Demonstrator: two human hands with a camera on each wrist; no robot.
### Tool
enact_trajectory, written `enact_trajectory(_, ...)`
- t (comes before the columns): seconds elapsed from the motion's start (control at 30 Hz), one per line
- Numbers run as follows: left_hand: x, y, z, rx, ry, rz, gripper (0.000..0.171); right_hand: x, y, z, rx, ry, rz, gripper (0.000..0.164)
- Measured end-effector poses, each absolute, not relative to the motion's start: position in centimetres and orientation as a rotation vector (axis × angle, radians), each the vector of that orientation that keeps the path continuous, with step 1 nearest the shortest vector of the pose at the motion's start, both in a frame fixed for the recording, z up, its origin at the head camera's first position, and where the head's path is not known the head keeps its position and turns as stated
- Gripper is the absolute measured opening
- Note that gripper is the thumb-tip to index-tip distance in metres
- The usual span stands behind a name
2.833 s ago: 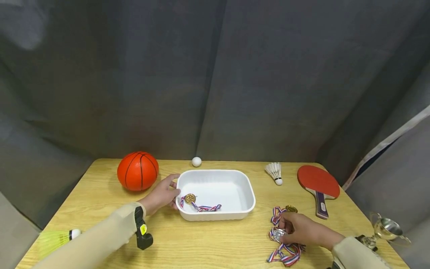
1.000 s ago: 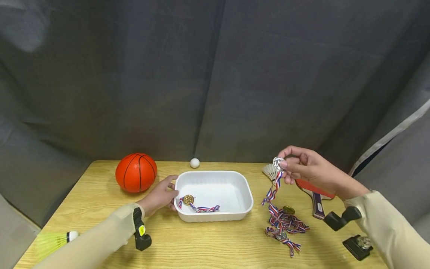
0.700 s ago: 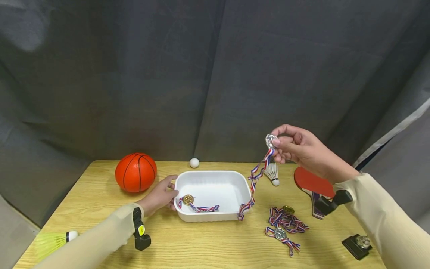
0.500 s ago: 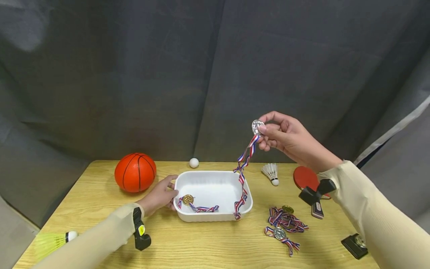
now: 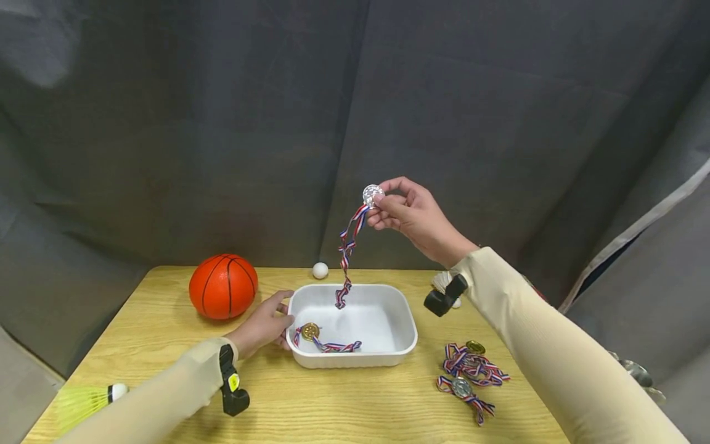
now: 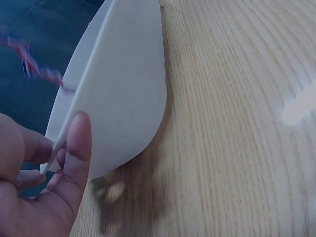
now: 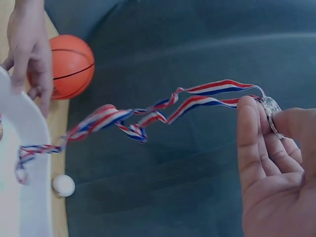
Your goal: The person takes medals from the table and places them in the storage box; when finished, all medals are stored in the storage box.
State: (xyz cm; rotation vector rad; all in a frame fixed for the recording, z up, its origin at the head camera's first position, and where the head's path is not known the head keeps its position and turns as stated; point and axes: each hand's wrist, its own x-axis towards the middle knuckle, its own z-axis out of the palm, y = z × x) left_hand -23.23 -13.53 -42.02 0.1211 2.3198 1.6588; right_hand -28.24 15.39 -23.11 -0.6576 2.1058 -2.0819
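Note:
My right hand (image 5: 413, 213) pinches a silver medal (image 5: 373, 196) between thumb and fingers, well above the table. Its red, white and blue ribbon (image 7: 212, 89) hangs down knotted, the lower end over the inside of a white plastic tub (image 5: 410, 327). With thumb and fingers on either side of the rim, my left hand (image 5: 266, 322) grips the tub's left end; the left wrist view shows this pinch on the wall (image 6: 126, 84). Inside the tub lies a gold medal (image 5: 310, 332) with its ribbon. More medals, a gold one (image 5: 475, 347) and a silver one (image 5: 461, 387), lie on the table with tangled ribbons.
An orange toy basketball (image 5: 224, 287) and a small white ball (image 5: 320, 271) stand at the back. A yellow shuttlecock (image 5: 83, 404) lies front left. My right forearm partly covers a white shuttlecock (image 5: 442, 282); a trophy cup (image 5: 636, 373) shows at the right edge.
My right hand took the silver medal from the pile on the right, lifted it and carried it left over the tub. My left hand has kept its hold on the tub.

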Motion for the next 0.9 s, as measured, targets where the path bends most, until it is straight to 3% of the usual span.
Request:
enact_trajectory(0.37,-23.1,-13.3,-41.9,0.146,2.3,1.698,0.063,-30.5,11.5,-28.9,-0.591,2.193,-1.887,0.019)
enact_trajectory(0.9,-23.2,-12.7,-41.9,0.142,2.275,1.713,0.062,-31.3,13.7,-35.6,-0.398,2.254,-1.338,0.019)
